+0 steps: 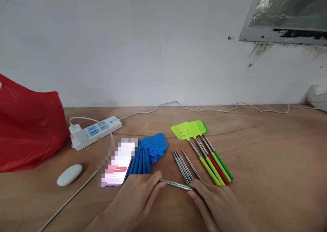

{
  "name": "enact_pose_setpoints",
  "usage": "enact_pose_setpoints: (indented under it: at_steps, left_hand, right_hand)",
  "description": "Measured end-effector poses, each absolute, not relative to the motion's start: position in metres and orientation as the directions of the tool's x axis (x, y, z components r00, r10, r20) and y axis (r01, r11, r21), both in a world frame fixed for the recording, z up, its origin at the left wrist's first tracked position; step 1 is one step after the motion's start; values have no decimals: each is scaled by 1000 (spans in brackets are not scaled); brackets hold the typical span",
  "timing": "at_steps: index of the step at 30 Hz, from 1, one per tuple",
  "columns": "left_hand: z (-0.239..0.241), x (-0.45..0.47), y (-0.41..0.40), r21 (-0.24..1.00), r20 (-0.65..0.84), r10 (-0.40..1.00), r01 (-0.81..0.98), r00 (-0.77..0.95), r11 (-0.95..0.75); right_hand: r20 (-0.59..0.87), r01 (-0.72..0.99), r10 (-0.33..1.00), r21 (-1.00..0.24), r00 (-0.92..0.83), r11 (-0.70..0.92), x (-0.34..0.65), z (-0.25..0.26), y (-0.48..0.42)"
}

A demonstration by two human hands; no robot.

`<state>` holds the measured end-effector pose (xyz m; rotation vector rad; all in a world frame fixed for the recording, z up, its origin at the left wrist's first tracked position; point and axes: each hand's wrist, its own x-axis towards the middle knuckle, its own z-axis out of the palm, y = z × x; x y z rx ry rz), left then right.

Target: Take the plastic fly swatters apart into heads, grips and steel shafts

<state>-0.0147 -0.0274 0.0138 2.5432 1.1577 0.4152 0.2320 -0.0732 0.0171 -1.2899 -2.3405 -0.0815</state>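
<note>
Between my two hands runs a metal telescopic rod, held level above the table. My left hand is closed and pinches its thin left end. The thicker right end is gripped by my closed right hand. Just beyond my right hand lie several loose metal rods. Past these are assembled fly swatters with yellow-green heads and yellow, red and green handles. Blue handles and a pile of blue swatter heads lie beyond my left hand.
A phone with a lit screen lies beside the blue handles. A white power strip with a charger, a white oval object and a red bag are on the left. A white cable runs along the wall.
</note>
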Motion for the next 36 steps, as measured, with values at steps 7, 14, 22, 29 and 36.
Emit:
enact_pose_setpoints:
  at_steps: [7,14,22,29,36]
  left_hand:
    - [27,-17,-12,293,155,835,783,528,-549]
    - [18,-4,2,180,85,728,708,680,-682]
    - [6,-6,0,174,73,617,599,783,-781]
    - [6,-7,-3,205,86,601,576,795,-791]
    - [1,-8,-3,218,137,590,556,796,-802]
  right_hand:
    - [427,859,879,-348,-211,376,246,14,-46]
    - [188,961,971,-208,-145,184,255,29,2]
    - [110,973,968,-9,-228,230,251,17,12]
    - [74,964,962,-10,-264,265,259,16,9]
    - [341,877,869,-195,-358,438,262,20,8]
